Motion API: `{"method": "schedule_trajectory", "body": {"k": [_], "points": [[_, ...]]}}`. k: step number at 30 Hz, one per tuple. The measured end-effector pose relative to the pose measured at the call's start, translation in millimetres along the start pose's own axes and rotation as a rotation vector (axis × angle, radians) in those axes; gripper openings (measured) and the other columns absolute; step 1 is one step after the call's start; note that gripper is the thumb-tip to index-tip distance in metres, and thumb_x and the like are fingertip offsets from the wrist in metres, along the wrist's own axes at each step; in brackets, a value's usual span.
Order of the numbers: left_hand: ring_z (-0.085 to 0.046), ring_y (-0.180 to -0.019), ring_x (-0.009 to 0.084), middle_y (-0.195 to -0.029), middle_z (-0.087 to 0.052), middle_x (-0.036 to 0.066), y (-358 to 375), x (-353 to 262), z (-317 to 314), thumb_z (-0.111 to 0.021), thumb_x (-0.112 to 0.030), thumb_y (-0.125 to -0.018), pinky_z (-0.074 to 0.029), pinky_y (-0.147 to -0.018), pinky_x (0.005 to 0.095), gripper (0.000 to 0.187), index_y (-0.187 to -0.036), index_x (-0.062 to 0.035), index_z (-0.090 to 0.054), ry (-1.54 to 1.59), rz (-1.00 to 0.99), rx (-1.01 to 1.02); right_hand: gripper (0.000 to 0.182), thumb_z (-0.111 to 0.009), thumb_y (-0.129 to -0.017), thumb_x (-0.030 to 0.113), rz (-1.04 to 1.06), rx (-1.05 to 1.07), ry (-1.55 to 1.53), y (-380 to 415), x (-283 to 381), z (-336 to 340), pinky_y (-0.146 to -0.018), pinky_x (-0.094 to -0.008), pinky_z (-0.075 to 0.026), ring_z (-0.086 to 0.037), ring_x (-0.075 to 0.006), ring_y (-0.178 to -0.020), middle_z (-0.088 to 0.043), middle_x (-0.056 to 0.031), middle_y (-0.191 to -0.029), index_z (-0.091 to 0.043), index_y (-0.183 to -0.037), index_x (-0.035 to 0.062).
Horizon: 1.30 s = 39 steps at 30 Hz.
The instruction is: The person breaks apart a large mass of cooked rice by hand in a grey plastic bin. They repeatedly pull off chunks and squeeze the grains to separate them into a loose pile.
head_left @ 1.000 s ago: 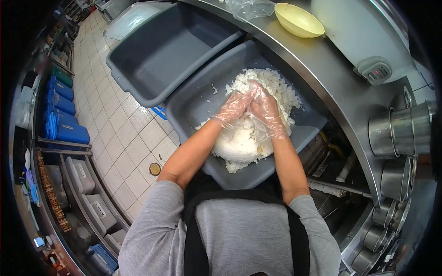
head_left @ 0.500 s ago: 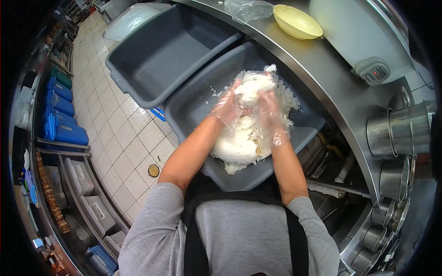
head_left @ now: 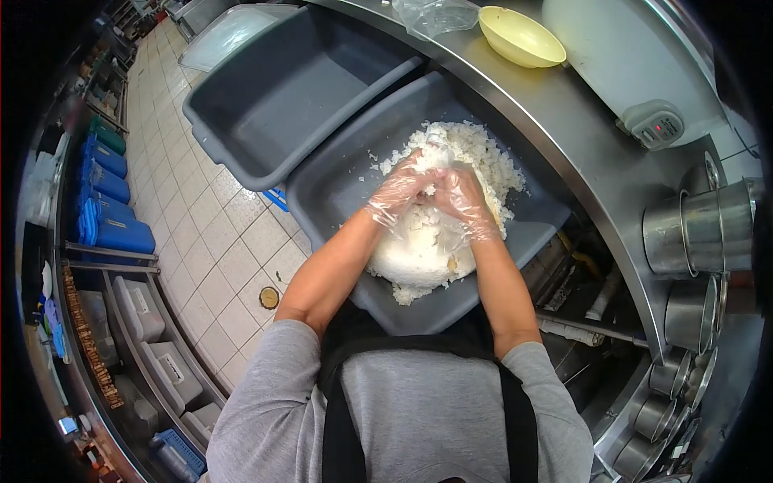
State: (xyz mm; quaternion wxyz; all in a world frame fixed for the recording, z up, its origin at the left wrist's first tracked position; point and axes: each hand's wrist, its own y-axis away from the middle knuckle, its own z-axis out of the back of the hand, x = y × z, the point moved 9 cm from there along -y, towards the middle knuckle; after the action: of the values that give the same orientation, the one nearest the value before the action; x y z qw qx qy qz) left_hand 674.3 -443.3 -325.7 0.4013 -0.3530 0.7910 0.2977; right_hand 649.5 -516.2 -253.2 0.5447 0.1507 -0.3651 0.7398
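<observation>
Both my hands wear clear plastic gloves and work over a large mound of white cooked rice (head_left: 411, 258) in a grey plastic tub (head_left: 322, 185). My left hand (head_left: 402, 190) curls around the left side of a clump of rice. From the right, my right hand (head_left: 461, 198) closes on the same clump, its fingers meeting those of the left. White rice shows between and above the fingers. Looser, crumbled rice (head_left: 491, 157) spreads along the far right of the mound. The undersides of both hands are hidden.
A second grey tub (head_left: 274, 105) stands beside the first at the upper left. On the steel counter (head_left: 547, 121) to the right are a yellow bowl (head_left: 523, 38), a clear plastic bag (head_left: 435, 16) and a white appliance (head_left: 636, 64). Metal pots (head_left: 684, 233) stand farther right.
My hands have drawn closer together and turned inward. The rice lump that stood high between them is lower and smaller, and more of the loose rice behind shows.
</observation>
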Motion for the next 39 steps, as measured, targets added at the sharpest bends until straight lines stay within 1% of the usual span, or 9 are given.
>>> {"method": "schedule_trajectory", "body": {"k": [6, 10, 13, 19, 29, 34, 35, 37, 39], "points": [[-0.062, -0.085, 0.0169, -0.099, -0.064, 0.01, 1, -21, 15, -0.066, -0.015, -0.083, -0.055, -0.063, 0.0328, 0.035, -0.113, 0.0003, -0.057, -0.232, -0.071, -0.161, 0.013, -0.061, -0.07, 0.014, -0.074, -0.08, 0.293, 4, -22, 7, -0.067, -0.0414, -0.049, -0.06, -0.0343, -0.071, -0.063, -0.0173, -0.076, -0.066, -0.075, 0.0036], [-0.061, -0.074, 0.0138, -0.092, -0.065, 0.008, 0, -41, 28, -0.064, -0.015, -0.083, -0.051, -0.058, 0.0272, 0.021, -0.1, -0.0028, -0.064, -0.426, -0.227, -0.287, 0.025, -0.058, -0.073, 0.007, -0.097, -0.142, 0.178, 9, -12, 19, -0.068, -0.0371, -0.049, -0.062, -0.0309, -0.074, -0.065, -0.0165, -0.083, -0.065, -0.096, 0.0032], [-0.058, -0.08, 0.0144, -0.094, -0.064, 0.006, 4, -39, 35, -0.063, -0.018, -0.083, -0.047, -0.07, 0.0271, 0.025, -0.102, -0.0014, -0.063, -0.369, -0.102, -0.348, 0.044, -0.055, -0.076, 0.0, -0.417, -0.062, -0.853, 14, -47, -10, -0.072, -0.0337, -0.049, -0.063, -0.0279, -0.08, -0.065, -0.0156, -0.093, -0.055, -0.12, 0.0038], [-0.058, -0.079, 0.015, -0.089, -0.058, 0.008, -6, -27, 42, -0.061, -0.004, -0.08, -0.048, -0.073, 0.0286, 0.05, -0.127, 0.0025, -0.046, -0.137, -0.103, -0.197, 0.042, -0.054, -0.082, 0.001, -0.329, -0.152, -0.018, 9, -63, 25, -0.079, -0.0302, -0.048, -0.064, -0.02, -0.086, -0.067, -0.0133, -0.096, -0.053, -0.123, 0.0083], [-0.062, -0.073, 0.0175, -0.096, -0.062, 0.014, 10, -53, 36, -0.066, -0.019, -0.082, -0.054, -0.069, 0.0325, 0.052, -0.123, 0.0078, -0.049, -0.664, -0.101, -0.361, 0.04, -0.068, -0.077, 0.022, -0.448, -0.238, 0.13, 11, -73, 47, -0.083, -0.0351, -0.047, -0.063, -0.0305, -0.092, -0.065, -0.0179, -0.099, -0.061, -0.112, 0.0046], [-0.057, -0.103, 0.0319, -0.116, -0.057, 0.021, 38, -59, -1, -0.059, -0.04, -0.085, -0.043, -0.094, 0.0381, 0.051, -0.118, -0.0016, -0.058, -1.62, -0.606, -0.266, 0.056, -0.07, -0.075, 0.021, -0.14, -0.118, -0.054, -4, -69, 52, -0.096, -0.0376, -0.04, -0.051, -0.0319, -0.115, -0.047, -0.0216, -0.13, -0.052, -0.126, 0.0071], [-0.057, -0.103, 0.0319, -0.116, -0.057, 0.021, 50, -70, -17, -0.059, -0.04, -0.085, -0.043, -0.094, 0.0381, 0.051, -0.118, -0.0016, -0.058, -1.625, -0.608, -0.264, 0.056, -0.071, -0.073, 0.022, -0.27, -0.162, -0.036, 0, -81, 59, -0.092, -0.0367, -0.045, -0.057, -0.0329, -0.105, -0.059, -0.0205, -0.112, -0.053, -0.124, 0.0079], [-0.045, -0.121, 0.0299, -0.132, -0.048, 0.016, 53, -33, -21, -0.057, -0.04, -0.086, -0.035, -0.103, 0.036, 0.048, -0.125, -0.0119, -0.054, -1.662, 0.137, 0.031, 0.055, -0.07, -0.074, 0.022, -0.343, -0.091, 0.023, 1, -101, 64, -0.092, -0.0359, -0.044, -0.058, -0.0311, -0.105, -0.059, -0.0201, -0.113, -0.053, -0.124, 0.0066], [-0.042, -0.124, 0.0294, -0.137, -0.043, 0.014, 57, 2, -34, -0.054, -0.039, -0.088, -0.034, -0.105, 0.0359, 0.047, -0.129, -0.0158, -0.05, -1.721, -0.085, 0.299, 0.05, -0.067, -0.076, 0.019, -0.366, -0.014, 0.168, 3, -149, 57, -0.09, -0.0351, -0.044, -0.059, -0.0283, -0.102, -0.061, -0.0181, -0.113, -0.054, -0.123, 0.0076]]}}
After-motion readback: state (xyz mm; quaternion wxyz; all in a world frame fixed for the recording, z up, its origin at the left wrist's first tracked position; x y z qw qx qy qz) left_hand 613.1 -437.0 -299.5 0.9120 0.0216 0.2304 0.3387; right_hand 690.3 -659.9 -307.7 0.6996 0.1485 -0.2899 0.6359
